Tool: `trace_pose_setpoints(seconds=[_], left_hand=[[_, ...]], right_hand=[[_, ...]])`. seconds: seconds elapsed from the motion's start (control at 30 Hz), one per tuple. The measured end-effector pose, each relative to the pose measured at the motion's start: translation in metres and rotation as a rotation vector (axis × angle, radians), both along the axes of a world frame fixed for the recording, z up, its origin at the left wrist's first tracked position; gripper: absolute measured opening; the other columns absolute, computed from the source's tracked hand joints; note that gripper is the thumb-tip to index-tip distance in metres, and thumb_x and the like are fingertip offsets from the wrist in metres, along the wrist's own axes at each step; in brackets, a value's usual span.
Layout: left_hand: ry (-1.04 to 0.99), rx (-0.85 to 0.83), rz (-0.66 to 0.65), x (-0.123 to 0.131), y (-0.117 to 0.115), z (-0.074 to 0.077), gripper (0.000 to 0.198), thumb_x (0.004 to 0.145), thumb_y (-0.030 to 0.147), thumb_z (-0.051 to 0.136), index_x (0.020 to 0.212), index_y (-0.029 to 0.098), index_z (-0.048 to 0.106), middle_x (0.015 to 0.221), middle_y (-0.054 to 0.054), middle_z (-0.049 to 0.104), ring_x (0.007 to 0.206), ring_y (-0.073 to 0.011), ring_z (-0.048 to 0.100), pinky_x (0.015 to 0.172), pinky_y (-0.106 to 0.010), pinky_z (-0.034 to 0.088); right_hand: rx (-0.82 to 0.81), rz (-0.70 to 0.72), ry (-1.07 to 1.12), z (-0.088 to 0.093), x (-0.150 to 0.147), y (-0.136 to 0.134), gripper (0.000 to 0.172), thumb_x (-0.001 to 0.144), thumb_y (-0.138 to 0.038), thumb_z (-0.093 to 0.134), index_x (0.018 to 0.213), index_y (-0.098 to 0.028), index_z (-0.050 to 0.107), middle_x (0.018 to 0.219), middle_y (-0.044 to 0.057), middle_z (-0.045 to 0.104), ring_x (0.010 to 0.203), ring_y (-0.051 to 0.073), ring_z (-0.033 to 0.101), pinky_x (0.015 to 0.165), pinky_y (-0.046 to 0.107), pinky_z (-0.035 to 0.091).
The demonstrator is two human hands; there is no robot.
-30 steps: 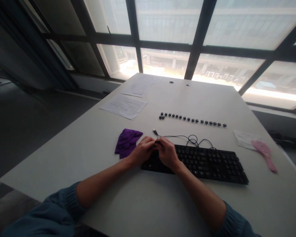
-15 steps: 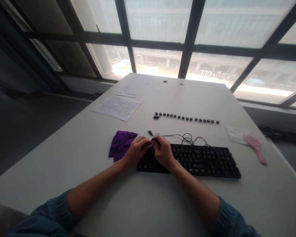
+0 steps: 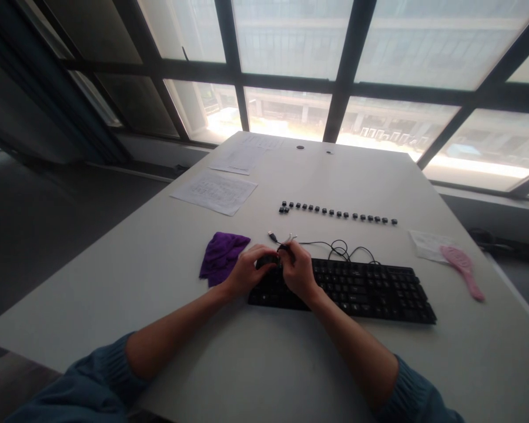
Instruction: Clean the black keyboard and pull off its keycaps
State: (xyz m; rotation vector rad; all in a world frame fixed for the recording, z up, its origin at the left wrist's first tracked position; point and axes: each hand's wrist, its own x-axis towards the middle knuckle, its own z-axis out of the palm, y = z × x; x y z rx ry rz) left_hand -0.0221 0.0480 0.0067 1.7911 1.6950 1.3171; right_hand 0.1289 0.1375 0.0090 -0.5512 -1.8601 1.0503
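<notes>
A black keyboard [image 3: 370, 291] lies on the white table, its upper left part behind my hands. My right hand [image 3: 300, 270] is closed above its left end. Pinched in those fingers is a small dark tool with two pale wire prongs [image 3: 293, 236] sticking up, which looks like a keycap puller. Close beside it, my left hand [image 3: 245, 270] is curved over the keyboard's upper left corner, thumb and forefinger apart. Its forefinger reaches the right fingertips; whether it touches a key cannot be made out. Beyond the keyboard, several loose black keycaps [image 3: 331, 212] form a row.
A crumpled purple cloth [image 3: 223, 258] lies left of my hands. The keyboard's cable [image 3: 341, 249] and USB plug [image 3: 272, 236] lie behind the keyboard. Printed sheets [image 3: 216, 192] are at the far left. A pink hairbrush [image 3: 462, 269] rests partly on a white packet [image 3: 427, 245] at right.
My left thumb and forefinger have parted from their pinch near the tool. My right hand still grips it, tilted slightly differently. The whole view has shifted a little.
</notes>
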Motion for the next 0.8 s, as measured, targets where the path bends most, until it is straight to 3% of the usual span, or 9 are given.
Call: trace_pose_setpoints(seconds=[0.1,0.27,0.43,0.53,0.67,0.8], left_hand=[[-0.045,0.012,0.022,0.000,-0.001,-0.002,0.054,0.087,0.023,0.070,0.136,0.024,0.048,0.100,-0.003,0.071,0.092,-0.0196,0.066,0.089,-0.037,0.052],[0.161,0.077,-0.037,-0.001,0.001,-0.003,0.017,0.095,0.023,0.060,0.112,0.023,0.063,0.106,-0.006,0.067,0.104,-0.0212,0.061,0.094,-0.039,0.050],[0.193,0.130,0.010,0.001,0.000,0.007,0.011,0.095,0.026,0.061,0.104,0.022,0.066,0.111,-0.008,0.063,0.109,-0.0224,0.059,0.096,-0.040,0.050],[0.166,0.150,0.111,-0.008,0.009,0.018,0.011,0.093,0.028,0.064,0.101,0.021,0.065,0.107,-0.007,0.064,0.100,-0.0203,0.060,0.085,-0.035,0.051],[0.238,0.153,0.226,-0.035,0.050,0.033,0.012,0.087,0.026,0.068,0.099,0.021,0.067,0.096,-0.003,0.068,0.084,-0.0177,0.059,0.073,-0.031,0.047],[0.363,0.105,0.188,-0.053,0.115,0.036,0.010,0.083,0.024,0.070,0.093,0.020,0.071,0.095,-0.003,0.071,0.091,-0.0202,0.060,0.092,-0.037,0.046]], right_hand=[[-0.038,-0.022,-0.017,0.000,-0.001,0.000,0.013,0.093,-0.023,0.051,0.081,-0.020,0.057,0.070,-0.001,0.057,0.065,0.016,0.052,0.064,0.028,0.041],[-0.183,-0.039,0.023,-0.003,-0.002,0.002,0.016,0.095,-0.029,0.052,0.081,-0.021,0.054,0.063,-0.003,0.056,0.057,0.014,0.052,0.057,0.026,0.041],[-0.261,-0.079,0.085,-0.005,-0.004,0.005,0.018,0.095,-0.034,0.052,0.082,-0.021,0.054,0.061,-0.004,0.056,0.055,0.014,0.053,0.055,0.026,0.043],[-0.301,-0.107,0.116,-0.007,-0.006,0.006,0.019,0.096,-0.035,0.052,0.082,-0.021,0.053,0.061,-0.003,0.056,0.054,0.014,0.054,0.055,0.026,0.043],[-0.312,-0.080,0.130,-0.009,-0.008,0.007,0.018,0.095,-0.035,0.053,0.084,-0.021,0.055,0.062,-0.002,0.057,0.055,0.014,0.054,0.054,0.026,0.043],[-0.309,-0.085,0.140,-0.008,-0.007,0.008,0.017,0.094,-0.034,0.054,0.083,-0.021,0.055,0.062,-0.003,0.057,0.054,0.014,0.054,0.054,0.026,0.043]])
